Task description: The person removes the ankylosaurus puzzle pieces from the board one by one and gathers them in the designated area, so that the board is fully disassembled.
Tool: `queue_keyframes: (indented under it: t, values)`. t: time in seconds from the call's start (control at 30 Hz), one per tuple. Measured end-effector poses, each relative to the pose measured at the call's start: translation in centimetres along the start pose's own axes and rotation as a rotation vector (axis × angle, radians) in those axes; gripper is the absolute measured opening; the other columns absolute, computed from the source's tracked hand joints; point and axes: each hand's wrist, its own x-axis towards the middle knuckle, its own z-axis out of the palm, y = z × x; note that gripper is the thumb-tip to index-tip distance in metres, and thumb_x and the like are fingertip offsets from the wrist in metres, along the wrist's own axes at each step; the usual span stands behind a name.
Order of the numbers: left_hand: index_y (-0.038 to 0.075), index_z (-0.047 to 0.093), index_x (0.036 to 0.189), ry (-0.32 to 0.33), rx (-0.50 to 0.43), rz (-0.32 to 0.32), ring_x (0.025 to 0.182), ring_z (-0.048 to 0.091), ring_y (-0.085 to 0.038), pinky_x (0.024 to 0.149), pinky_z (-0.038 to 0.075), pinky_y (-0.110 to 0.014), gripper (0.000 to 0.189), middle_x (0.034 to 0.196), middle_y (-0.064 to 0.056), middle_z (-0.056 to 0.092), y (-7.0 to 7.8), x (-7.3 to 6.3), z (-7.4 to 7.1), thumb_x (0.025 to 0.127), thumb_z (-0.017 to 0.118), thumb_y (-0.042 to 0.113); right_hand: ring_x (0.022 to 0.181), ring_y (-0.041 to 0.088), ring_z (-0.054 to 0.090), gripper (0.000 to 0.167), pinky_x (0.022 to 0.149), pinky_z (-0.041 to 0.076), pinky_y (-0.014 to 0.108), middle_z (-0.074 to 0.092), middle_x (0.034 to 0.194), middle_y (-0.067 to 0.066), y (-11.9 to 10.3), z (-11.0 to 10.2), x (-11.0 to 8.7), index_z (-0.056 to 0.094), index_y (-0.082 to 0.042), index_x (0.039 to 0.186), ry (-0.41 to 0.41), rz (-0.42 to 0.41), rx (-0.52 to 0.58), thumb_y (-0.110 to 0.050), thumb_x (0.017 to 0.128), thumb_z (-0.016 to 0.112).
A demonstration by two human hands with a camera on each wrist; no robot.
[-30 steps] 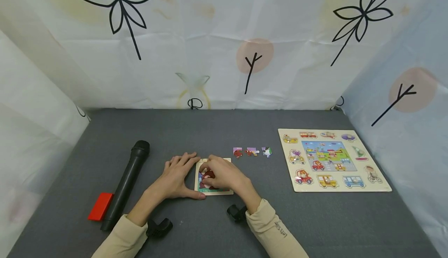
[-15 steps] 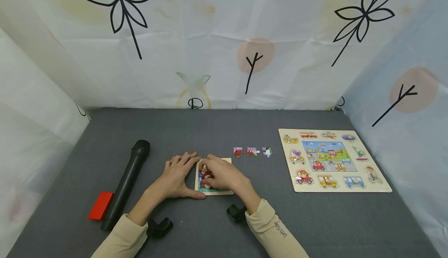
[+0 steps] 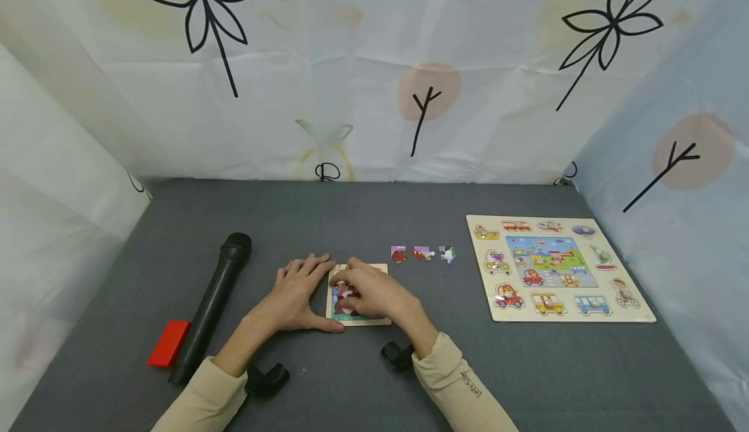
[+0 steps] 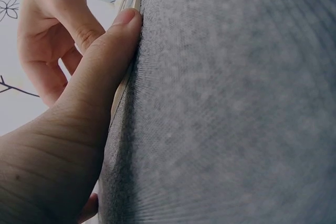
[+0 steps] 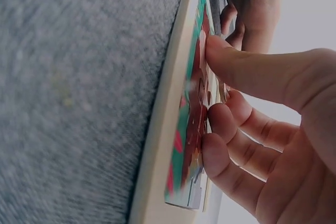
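A small jigsaw puzzle in a pale wooden tray point(image 3: 329, 311) lies flat on the grey table, partly covered by both hands. The left hand point(image 3: 295, 298) is spread at the tray's left side, fingers straight, its thumb point(image 4: 118, 35) pressed along the near edge by the corner. Over the picture, the right hand point(image 3: 377, 292) has thumb and fingers bent down. In the right wrist view, a thin puzzle piece point(image 5: 223, 92) stands edge-on between its thumb and index finger, tilted up from the picture. The remaining right fingertips point(image 5: 214, 148) rest on the puzzle's surface.
Three loose puzzle pieces point(image 3: 421, 254) lie in a row behind the tray, to the right. A larger wooden vehicle puzzle board point(image 3: 487, 302) is at the right. On the left are a black microphone point(image 3: 212, 308) and a red block point(image 3: 169, 343). A patterned curtain point(image 3: 363, 139) borders the table.
The right index finger has shifted slightly leftward over the picture. The left hand and the tray stay in place, and the loose pieces are unmoved.
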Motion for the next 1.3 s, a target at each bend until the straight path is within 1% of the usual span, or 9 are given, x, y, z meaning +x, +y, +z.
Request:
queue_keyframes:
  t: [0.17, 0.37, 0.57, 0.63, 0.87, 1.1, 1.3]
  values:
    - [0.016, 0.048, 0.152, 0.004, -0.001, 0.001, 0.142, 0.039, -0.048, 0.098, 0.035, -0.063, 0.111, 0.161, -0.015, 0.042, 0.0, 0.0, 0.0, 0.063, 0.086, 0.071, 0.077, 0.009, 0.049, 0.032, 0.070, 0.044, 0.018, 0.060, 0.105, 0.006, 0.0, 0.0, 0.0, 0.071, -0.009, 0.128, -0.004, -0.008, 0.019, -0.010, 0.096, 0.071]
    - [0.016, 0.048, 0.152, 0.006, -0.002, 0.002, 0.141, 0.040, -0.047, 0.097, 0.035, -0.062, 0.111, 0.161, -0.014, 0.042, -0.1, 0.0, 0.1, 0.063, 0.087, 0.070, 0.082, 0.009, 0.053, 0.033, 0.072, 0.046, 0.018, 0.060, 0.108, 0.006, 0.0, -0.1, -0.2, 0.069, -0.009, 0.131, 0.002, -0.008, 0.008, -0.013, 0.099, 0.068]
    - [0.015, 0.047, 0.152, 0.007, 0.004, 0.001, 0.141, 0.040, -0.045, 0.098, 0.036, -0.062, 0.112, 0.161, -0.013, 0.042, 0.0, 0.0, 0.1, 0.063, 0.087, 0.070, 0.078, 0.009, 0.051, 0.032, 0.066, 0.044, 0.020, 0.058, 0.108, 0.006, 0.5, -1.0, -0.8, 0.067, -0.012, 0.132, 0.012, 0.020, 0.013, -0.014, 0.099, 0.068]
    - [0.015, 0.047, 0.152, 0.006, 0.006, -0.002, 0.141, 0.040, -0.045, 0.098, 0.036, -0.061, 0.113, 0.161, -0.013, 0.042, 0.0, 0.0, 0.1, 0.063, 0.087, 0.071, 0.077, 0.010, 0.050, 0.032, 0.065, 0.043, 0.021, 0.056, 0.106, 0.006, 0.8, -1.4, -1.2, 0.067, -0.011, 0.132, 0.018, 0.027, 0.020, -0.013, 0.099, 0.067]
    - [0.017, 0.048, 0.152, 0.005, 0.009, -0.006, 0.142, 0.040, -0.046, 0.098, 0.037, -0.061, 0.113, 0.161, -0.012, 0.043, -0.1, 0.1, 0.0, 0.061, 0.087, 0.071, 0.077, 0.011, 0.049, 0.030, 0.069, 0.044, 0.022, 0.056, 0.105, 0.008, 2.4, -2.8, -2.5, 0.067, -0.009, 0.129, 0.047, 0.037, 0.026, -0.011, 0.099, 0.067]
    - [0.016, 0.048, 0.153, -0.020, 0.021, -0.010, 0.145, 0.039, -0.046, 0.102, 0.038, -0.066, 0.115, 0.162, -0.012, 0.042, 0.0, 0.1, -0.4, 0.061, 0.087, 0.072, 0.079, 0.010, 0.047, 0.029, 0.072, 0.043, 0.022, 0.058, 0.105, 0.009, 4.2, -3.6, -3.7, 0.068, -0.007, 0.127, 0.096, 0.042, 0.007, -0.010, 0.098, 0.068]
    - [0.015, 0.047, 0.154, -0.035, 0.048, -0.013, 0.147, 0.041, -0.045, 0.104, 0.041, -0.067, 0.117, 0.163, -0.011, 0.042, 0.1, 0.0, -0.8, 0.061, 0.087, 0.072, 0.081, 0.011, 0.048, 0.030, 0.072, 0.044, 0.026, 0.058, 0.108, 0.011, 5.4, -3.9, -4.5, 0.067, -0.007, 0.128, 0.099, 0.087, 0.009, -0.011, 0.098, 0.068]
